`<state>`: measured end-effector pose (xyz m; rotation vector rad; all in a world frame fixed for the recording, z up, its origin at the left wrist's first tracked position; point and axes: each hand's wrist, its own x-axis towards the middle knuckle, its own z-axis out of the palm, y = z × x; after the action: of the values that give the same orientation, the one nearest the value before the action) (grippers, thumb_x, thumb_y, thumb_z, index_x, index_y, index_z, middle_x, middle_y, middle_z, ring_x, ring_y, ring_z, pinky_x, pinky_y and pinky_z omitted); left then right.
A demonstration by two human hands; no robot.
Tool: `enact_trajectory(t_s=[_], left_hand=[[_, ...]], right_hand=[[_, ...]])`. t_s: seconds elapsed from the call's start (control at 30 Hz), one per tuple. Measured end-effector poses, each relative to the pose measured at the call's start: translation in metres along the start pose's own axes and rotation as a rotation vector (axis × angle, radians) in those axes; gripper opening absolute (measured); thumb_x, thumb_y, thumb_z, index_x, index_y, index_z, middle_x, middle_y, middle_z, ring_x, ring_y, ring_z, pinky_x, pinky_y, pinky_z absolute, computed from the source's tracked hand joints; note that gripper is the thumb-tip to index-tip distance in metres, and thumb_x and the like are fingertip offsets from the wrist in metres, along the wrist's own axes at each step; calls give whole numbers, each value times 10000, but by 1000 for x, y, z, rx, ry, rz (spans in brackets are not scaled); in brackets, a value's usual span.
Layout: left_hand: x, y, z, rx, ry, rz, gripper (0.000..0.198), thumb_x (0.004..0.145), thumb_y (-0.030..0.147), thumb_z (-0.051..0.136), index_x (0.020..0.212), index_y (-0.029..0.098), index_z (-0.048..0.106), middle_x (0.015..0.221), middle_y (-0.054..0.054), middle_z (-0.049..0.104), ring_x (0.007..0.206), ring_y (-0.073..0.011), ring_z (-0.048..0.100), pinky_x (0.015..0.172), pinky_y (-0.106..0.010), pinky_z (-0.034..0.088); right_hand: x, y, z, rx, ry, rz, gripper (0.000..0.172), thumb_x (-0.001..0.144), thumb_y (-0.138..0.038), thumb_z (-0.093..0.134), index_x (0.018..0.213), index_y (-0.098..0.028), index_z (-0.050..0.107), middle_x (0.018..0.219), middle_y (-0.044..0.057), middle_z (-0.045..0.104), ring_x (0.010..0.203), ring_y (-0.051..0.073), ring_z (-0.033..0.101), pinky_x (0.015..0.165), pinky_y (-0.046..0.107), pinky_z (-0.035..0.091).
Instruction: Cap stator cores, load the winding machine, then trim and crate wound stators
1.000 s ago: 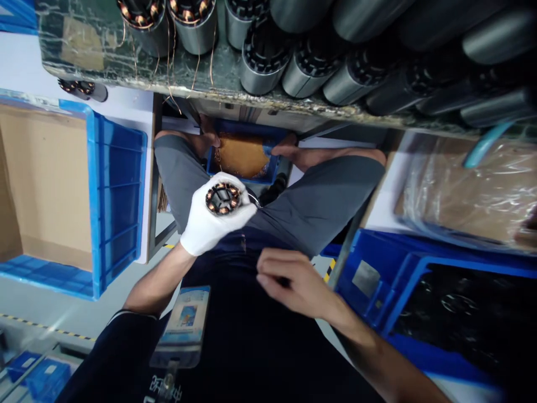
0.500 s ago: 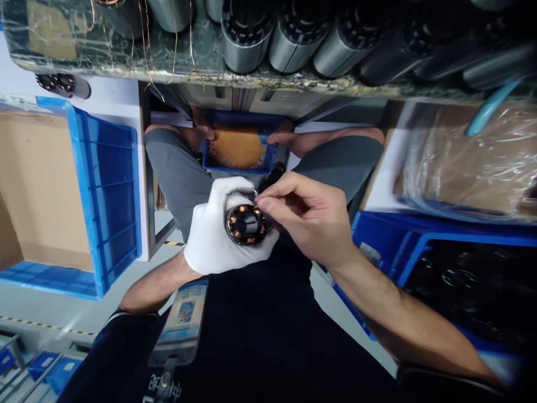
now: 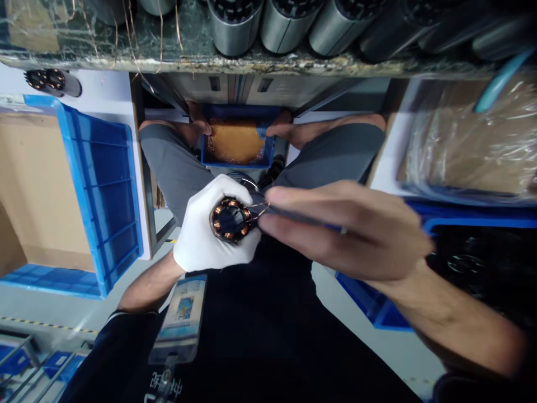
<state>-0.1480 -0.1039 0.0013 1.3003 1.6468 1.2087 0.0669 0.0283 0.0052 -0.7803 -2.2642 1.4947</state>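
Observation:
My left hand (image 3: 205, 229), in a white glove, is wrapped round a motor stator (image 3: 218, 229). Its open end with the ring of copper windings faces up at me. Thin copper wires (image 3: 260, 211) run from the stator's right side to the fingertips of my bare right hand (image 3: 335, 226), which are pinched on them. The right hand is smeared by motion. A thin dark strip shows between its fingers, too blurred to name.
Several metal stator cylinders (image 3: 279, 28) line the worn bench edge (image 3: 235, 67) ahead, with loose copper wires hanging down. Blue crates (image 3: 103, 168) stand left and right. A blue tray (image 3: 237, 164) lies low between my knees. A plastic-wrapped carton (image 3: 482, 145) is at right.
My right hand has moved right, away from the stator, and copper wires now stretch between them. The left hand with the stator has shifted slightly left.

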Motion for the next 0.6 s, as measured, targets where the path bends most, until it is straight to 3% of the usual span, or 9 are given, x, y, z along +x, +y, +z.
enact_trajectory(t_s=[0.1,0.17,0.27,0.3,0.37,0.4,0.47,0.53,0.6], left_hand=[[-1,0,-3,131,-49,4,317,763,163,816,1021,249,654,969,-13,731,860,-196,712,812,-347,587],[-4,-5,-4,343,-68,37,302,781,199,821,1046,251,687,1017,-26,756,896,-210,742,804,-339,578],[-8,-10,-3,647,-107,83,264,827,275,804,1079,253,728,1087,-46,766,814,-203,736,681,-331,516],[-9,-10,-2,699,-126,96,256,842,305,794,1086,252,738,1095,-52,762,754,-194,713,635,-336,486],[-11,-8,2,732,-165,107,227,863,338,780,1070,249,751,1098,-60,755,679,-180,674,588,-348,450],[-12,-5,3,721,-185,106,209,869,336,779,1059,251,755,1099,-60,754,673,-177,672,583,-349,446],[-14,0,3,655,-206,99,208,857,300,802,1059,270,763,1119,-52,758,721,-181,703,600,-346,470],[-14,3,-1,531,-175,120,277,818,269,855,1081,302,773,1120,-37,762,807,-195,740,669,-349,535],[-11,2,-8,357,-84,194,344,767,277,921,1077,332,782,1076,-18,775,887,-225,762,832,-402,620]], right_hand=[[4,8,-3,-219,-67,-224,141,1118,-313,773,1149,-388,888,1036,-36,900,808,207,815,717,388,600],[7,14,-2,-324,-97,-257,209,1141,-246,709,1183,-361,878,1168,-16,905,937,220,852,792,389,646],[7,12,7,-341,-175,-178,468,1126,-185,635,1581,-270,696,1491,95,801,1304,302,798,1084,480,676],[6,9,13,-319,-201,-165,575,1116,-173,600,1689,-216,580,1549,138,759,1346,320,776,1115,499,666],[6,3,22,-292,-282,-148,660,1090,-144,536,1744,-135,447,1524,194,751,1261,333,794,1018,484,674],[7,1,25,-288,-321,-133,607,1079,-134,520,1685,-124,489,1436,195,783,1157,327,809,925,457,663],[11,-2,25,-280,-403,-81,338,1067,-135,531,1387,-168,635,1164,138,815,923,289,779,746,402,575],[16,-6,16,-218,-465,-51,81,1084,-177,553,1055,-246,582,940,55,737,740,226,670,643,363,460],[21,-12,4,-101,-480,-63,218,1135,-235,547,934,-273,473,848,2,658,629,168,538,595,337,380]])
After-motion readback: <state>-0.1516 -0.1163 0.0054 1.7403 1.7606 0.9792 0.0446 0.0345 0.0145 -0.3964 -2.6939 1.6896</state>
